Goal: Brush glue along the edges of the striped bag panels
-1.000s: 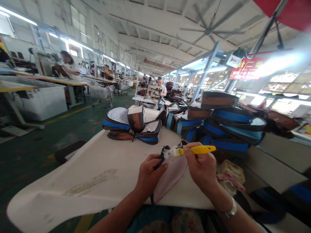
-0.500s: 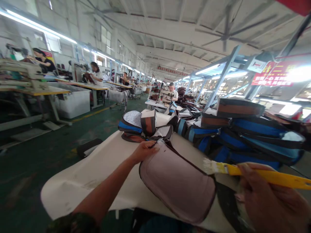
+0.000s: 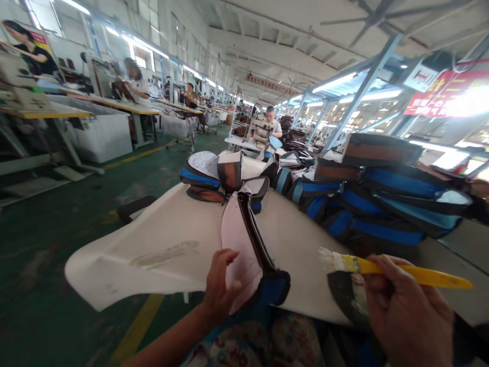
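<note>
My right hand (image 3: 408,306) grips a brush (image 3: 416,275) by its yellow handle, with the pale, clumped bristles pointing left over the table. Beneath that hand is a dark piece (image 3: 342,295) with a pale smeared patch, partly covered by my fingers. My left hand (image 3: 221,285) is beside the pale pink face of a bag piece (image 3: 240,239), thumb and fingers apart. The piece stands tilted on its side, showing a dark zippered edge and a blue and black end near my lap. Whether my left fingertips touch it, I cannot tell.
A cream-covered table (image 3: 153,244) with a smeared stain spreads ahead. Several bag pieces (image 3: 229,173) lie at its far end. Blue and black bags (image 3: 389,204) are piled on the right. Sewing stations and a white bin (image 3: 99,137) line the left, and a person (image 3: 272,122) works beyond.
My left hand has let go of the bag piece's far corner and come nearer to me. The piece has turned from lying flat onto its side. The brush remains in my right hand.
</note>
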Motion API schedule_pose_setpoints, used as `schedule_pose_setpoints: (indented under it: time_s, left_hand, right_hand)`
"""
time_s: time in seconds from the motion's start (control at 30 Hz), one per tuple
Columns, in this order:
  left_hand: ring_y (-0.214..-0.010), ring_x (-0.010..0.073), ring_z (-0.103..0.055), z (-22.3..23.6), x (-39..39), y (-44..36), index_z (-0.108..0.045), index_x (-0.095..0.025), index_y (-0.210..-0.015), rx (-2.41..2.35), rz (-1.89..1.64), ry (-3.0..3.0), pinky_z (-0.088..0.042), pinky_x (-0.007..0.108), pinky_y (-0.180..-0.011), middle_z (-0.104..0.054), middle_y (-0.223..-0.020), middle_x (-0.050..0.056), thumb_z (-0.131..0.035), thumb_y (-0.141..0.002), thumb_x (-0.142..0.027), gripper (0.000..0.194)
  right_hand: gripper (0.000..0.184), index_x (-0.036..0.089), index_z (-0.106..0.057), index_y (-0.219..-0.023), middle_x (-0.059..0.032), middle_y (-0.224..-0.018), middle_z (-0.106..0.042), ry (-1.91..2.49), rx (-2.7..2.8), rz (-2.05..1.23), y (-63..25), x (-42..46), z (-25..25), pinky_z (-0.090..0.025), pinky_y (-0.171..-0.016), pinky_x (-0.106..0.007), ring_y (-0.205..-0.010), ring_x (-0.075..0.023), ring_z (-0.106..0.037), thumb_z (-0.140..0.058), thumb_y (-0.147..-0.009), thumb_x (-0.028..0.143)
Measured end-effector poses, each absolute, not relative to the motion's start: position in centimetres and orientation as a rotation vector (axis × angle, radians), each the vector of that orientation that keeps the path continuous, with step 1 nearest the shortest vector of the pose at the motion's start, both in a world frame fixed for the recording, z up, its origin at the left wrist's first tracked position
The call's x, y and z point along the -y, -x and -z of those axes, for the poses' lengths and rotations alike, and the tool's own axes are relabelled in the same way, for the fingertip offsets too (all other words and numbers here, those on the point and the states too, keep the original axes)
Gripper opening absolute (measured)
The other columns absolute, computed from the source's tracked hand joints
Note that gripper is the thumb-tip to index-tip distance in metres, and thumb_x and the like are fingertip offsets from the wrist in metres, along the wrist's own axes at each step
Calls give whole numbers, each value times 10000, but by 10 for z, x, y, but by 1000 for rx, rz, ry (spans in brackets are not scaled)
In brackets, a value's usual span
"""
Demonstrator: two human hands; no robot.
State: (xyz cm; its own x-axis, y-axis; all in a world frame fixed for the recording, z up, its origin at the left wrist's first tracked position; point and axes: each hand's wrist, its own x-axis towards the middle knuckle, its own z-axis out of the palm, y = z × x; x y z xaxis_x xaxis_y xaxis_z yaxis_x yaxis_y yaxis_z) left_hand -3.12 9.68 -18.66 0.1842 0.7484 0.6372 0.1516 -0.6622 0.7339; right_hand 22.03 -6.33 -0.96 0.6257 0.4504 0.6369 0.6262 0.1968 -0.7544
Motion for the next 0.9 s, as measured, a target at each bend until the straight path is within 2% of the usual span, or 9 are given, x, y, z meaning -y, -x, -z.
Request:
schedule_pose_setpoints:
  time_s: [0.07, 0.13, 0.2, 0.27, 0.43, 0.6, 0.7, 0.9]
  left_hand:
    - [-1146, 313, -543, 185, -67, 30, -486, -159, -1373, -722, -1434, -2132, -523, 454, -950, -524, -1241, 163, -606, -795, -713, 809]
    - [-1119, 280, -554, 180, -53, 21, -448, -181, -1424, -707, -1351, -2174, -527, 409, -943, -520, -1231, 151, -709, -823, -521, 738]
    - [-1012, 214, -584, 172, -53, 9, -476, -216, -1406, -661, -1284, -2084, -537, 333, -875, -543, -1139, 106, -648, -907, -338, 541]
    - [-908, 171, -585, 163, -58, -1, -529, -235, -1356, -570, -1230, -1970, -527, 283, -803, -546, -1039, 65, -589, -943, -263, 418]
    - [-844, 157, -550, 142, -69, -5, -648, -208, -1186, -449, -1136, -1809, -476, 264, -758, -534, -941, 35, -597, -935, -243, 258]
    - [-858, 156, -538, 133, -72, 6, -670, -228, -1171, -435, -1075, -1741, -451, 257, -765, -523, -918, 23, -589, -948, -286, 244]
    - [-844, 154, -534, 129, -74, 8, -696, -222, -1104, -451, -1035, -1698, -445, 253, -751, -519, -903, 18, -607, -935, -292, 204]
    - [-845, 174, -541, 122, -78, 11, -712, -221, -1074, -444, -1032, -1639, -458, 262, -721, -526, -896, 26, -609, -912, -307, 210]
  right_hand:
    - [258, 199, -753, -895, -74, -917, -649, 1450, 953, 94, -211, 61, 12, -472, -554, -293, -734, -209, -580, -815, -655, 270]
    - [177, 209, -717, -882, -59, -818, -652, 1419, 931, 0, -195, 57, 16, -475, -555, -295, -705, -210, -603, -751, -762, 335]
    - [160, 219, -679, -862, -17, -662, -605, 1354, 924, -127, -176, 50, 20, -477, -557, -291, -635, -195, -596, -688, -851, 379]
    - [180, 217, -667, -848, 22, -570, -542, 1306, 931, -240, -160, 39, 24, -456, -536, -271, -552, -160, -542, -692, -869, 394]
    - [236, 204, -657, -847, 53, -559, -509, 1351, 964, -265, -149, 4, 31, -389, -512, -252, -516, -126, -470, -696, -870, 435]
    - [346, 192, -683, -798, 20, -545, -552, 1712, 1063, 41, -170, -2, 24, -397, -534, -299, -518, -173, -528, -624, -864, 527]
    - [365, 198, -671, -768, 15, -548, -560, 1752, 1052, 198, -172, 10, 14, -402, -531, -298, -517, -180, -541, -625, -859, 548]
    - [354, 186, -679, -831, 20, -532, -556, 1671, 1181, 88, -170, 4, 17, -398, -503, -288, -490, -177, -545, -607, -895, 527]
